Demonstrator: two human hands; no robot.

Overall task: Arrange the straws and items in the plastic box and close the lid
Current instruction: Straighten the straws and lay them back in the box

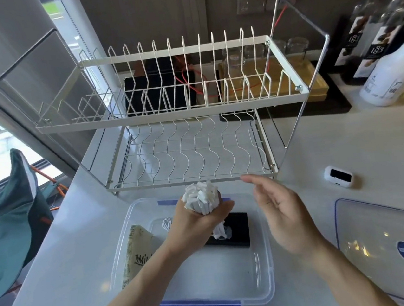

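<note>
While the bundle of white paper-wrapped straws (202, 198) stands upright in the left hand (198, 221), its fingers wrapped tightly round the middle, it hangs over the far half of the clear plastic box (267, 271), probably gathered this way so the ends line up before going in. Under it in the box lie a black rectangular item (237, 231), a beige printed packet (136, 251) along the left wall and a small white coiled cord (166, 223). The right hand (278, 209) is open and empty, fingers loosely spread just beside the bundle, seemingly ready to steady or square the straws. Off to the right on the white surface (345, 136) lies the clear lid (381, 233), not yet fitted. Beyond the box stands an empty two-tier dish rack (171, 113), with a small white device (338, 176) nearby.
</note>
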